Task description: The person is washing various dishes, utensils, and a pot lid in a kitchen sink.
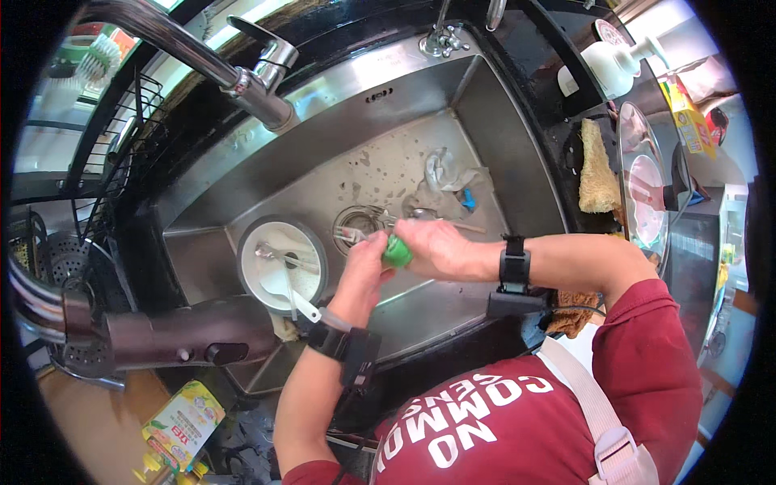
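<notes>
Over the middle of the sink, my two hands meet around a soft green scrubber. My right hand is closed on the scrubber. My left hand is closed on a slim piece of cutlery whose shiny pronged end, like a fork, sticks out toward the drain. Below and left of it, a round pot, white inside, holds a white spoon and some metal cutlery. A metal spoon lies beyond my right hand. Near it rests a crumpled grey-white plastic bag with a blue piece.
A chrome faucet rises behind the sink; a dark spout reaches over its left edge. On the right ledge are a loofah and white pump bottle. A yellow bottle lies at lower left.
</notes>
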`<state>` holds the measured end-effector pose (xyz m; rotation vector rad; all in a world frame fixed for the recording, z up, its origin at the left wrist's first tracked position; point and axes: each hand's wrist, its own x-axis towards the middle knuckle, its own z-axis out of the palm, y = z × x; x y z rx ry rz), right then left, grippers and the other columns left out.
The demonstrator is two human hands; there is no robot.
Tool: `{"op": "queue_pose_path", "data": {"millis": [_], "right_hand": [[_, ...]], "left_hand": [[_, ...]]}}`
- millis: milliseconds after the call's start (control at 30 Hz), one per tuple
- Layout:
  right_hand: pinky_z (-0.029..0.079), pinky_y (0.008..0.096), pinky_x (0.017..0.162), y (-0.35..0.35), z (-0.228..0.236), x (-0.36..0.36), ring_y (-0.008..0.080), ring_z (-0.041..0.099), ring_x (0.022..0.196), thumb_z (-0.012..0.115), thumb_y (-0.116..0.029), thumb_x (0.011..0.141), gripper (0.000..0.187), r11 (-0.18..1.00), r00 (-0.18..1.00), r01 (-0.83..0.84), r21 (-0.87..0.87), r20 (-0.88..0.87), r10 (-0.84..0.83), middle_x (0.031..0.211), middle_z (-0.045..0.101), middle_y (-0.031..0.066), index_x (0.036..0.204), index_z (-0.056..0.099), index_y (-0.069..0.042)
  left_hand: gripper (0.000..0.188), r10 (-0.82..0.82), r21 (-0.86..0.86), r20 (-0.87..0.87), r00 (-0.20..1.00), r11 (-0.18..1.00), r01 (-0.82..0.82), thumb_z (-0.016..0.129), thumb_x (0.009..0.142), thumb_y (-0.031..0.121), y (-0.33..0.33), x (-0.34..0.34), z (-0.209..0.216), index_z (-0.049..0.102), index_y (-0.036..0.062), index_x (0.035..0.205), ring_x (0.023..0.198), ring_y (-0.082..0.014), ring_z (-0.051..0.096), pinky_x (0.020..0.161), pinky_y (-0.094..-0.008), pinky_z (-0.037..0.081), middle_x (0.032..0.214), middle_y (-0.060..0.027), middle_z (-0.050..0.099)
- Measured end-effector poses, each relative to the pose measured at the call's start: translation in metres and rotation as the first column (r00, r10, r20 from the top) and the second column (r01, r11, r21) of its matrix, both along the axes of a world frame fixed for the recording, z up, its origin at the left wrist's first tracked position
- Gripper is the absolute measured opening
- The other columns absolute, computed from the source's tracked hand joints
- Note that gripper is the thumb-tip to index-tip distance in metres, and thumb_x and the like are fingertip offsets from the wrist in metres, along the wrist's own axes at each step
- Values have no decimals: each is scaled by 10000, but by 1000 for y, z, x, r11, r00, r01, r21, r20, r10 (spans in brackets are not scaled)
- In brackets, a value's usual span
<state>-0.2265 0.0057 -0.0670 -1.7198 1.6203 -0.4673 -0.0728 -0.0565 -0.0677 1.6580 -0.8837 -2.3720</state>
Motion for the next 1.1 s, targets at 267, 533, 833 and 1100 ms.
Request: {"op": "queue_pose_path", "data": {"millis": [267,533,833,1100], "right_hand": [[478,413,788,-10,27,-13,373,605,924,596,-240,763,466,895,918,184,405,255,-304,981,589,281,1090,451,58],[462,313,839,-8,21,16,140,557,936,587,-299,896,361,767,246,-55,639,753,-610,1044,574,45,1150,487,-63],[495,355,693,-21,-29,39,212,616,782,615,-148,777,180,677,389,350,647,557,-733,825,632,110,878,611,1],[507,342,521,-62,-10,-47,172,601,665,585,-174,850,180,659,498,618,428,435,-750,776,595,67,946,552,-25]], "left_hand": [[258,124,-185,65,990,976,-110,442,958,226,0,17,5,564,-1,984,622,-141,562,614,-288,500,737,-43,563],[311,-134,-722,338,932,598,348,542,824,256,25,5,8,614,-27,929,844,-420,610,688,-445,457,827,-266,624],[279,-246,-498,321,915,778,384,471,852,200,27,8,7,604,-43,880,712,-299,607,645,-395,438,753,-196,623],[120,-161,-99,152,975,979,177,465,893,158,25,15,31,548,72,875,437,-55,294,378,-218,226,601,60,385]]}}
